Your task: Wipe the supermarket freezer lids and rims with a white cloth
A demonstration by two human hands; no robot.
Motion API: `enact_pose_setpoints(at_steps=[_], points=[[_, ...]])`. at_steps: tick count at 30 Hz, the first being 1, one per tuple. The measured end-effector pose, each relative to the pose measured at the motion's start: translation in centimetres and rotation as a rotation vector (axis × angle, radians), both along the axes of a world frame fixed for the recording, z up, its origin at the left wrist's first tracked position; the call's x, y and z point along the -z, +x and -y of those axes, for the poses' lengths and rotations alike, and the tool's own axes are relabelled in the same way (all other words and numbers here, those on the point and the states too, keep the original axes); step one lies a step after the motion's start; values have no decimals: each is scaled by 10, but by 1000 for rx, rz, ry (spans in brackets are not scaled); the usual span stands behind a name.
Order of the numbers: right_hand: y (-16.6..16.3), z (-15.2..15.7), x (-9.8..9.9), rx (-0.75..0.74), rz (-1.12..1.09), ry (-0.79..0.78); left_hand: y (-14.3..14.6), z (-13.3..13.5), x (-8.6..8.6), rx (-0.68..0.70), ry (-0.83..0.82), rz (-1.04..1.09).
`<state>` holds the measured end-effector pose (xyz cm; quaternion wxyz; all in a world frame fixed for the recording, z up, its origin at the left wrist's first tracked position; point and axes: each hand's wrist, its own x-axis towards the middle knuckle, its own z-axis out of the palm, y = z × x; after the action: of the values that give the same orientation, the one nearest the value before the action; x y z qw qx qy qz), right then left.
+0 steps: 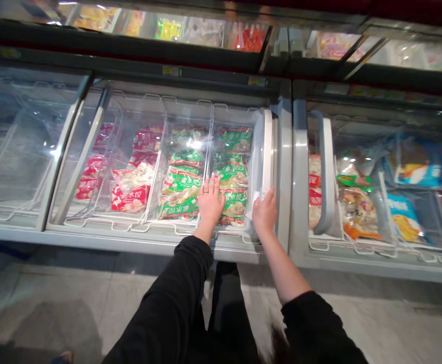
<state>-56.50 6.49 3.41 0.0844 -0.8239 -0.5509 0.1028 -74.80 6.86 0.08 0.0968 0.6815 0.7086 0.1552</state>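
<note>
My left hand [209,202] lies flat with its fingers stretched out on the curved glass lid [137,108] of a chest freezer, above green bags of frozen dumplings [232,172]. My right hand [265,212] is at the lower end of the lid's white handle [268,146], with its fingers curled round it. A small white patch shows beside that hand; I cannot make out what it is. Both arms wear black sleeves. The handle sits close to the freezer's grey right frame [283,167].
Red and white bags [130,192] fill the wire baskets to the left under the same glass. A second freezer [376,202] on the right holds mixed packets behind its own handle [326,172]. Another row of freezers runs along the top. Pale floor tiles lie below.
</note>
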Motion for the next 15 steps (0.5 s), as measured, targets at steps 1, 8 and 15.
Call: enact_pose_setpoints(at_steps=[1, 8, 15], points=[[0, 19, 7, -2, -9, 33, -4, 1, 0, 31, 3, 12], [-15, 85, 44, 40, 32, 172, -113, 53, -3, 532, -72, -60], [-54, 115, 42, 96, 32, 74, -174, 85, 4, 585, -70, -106]])
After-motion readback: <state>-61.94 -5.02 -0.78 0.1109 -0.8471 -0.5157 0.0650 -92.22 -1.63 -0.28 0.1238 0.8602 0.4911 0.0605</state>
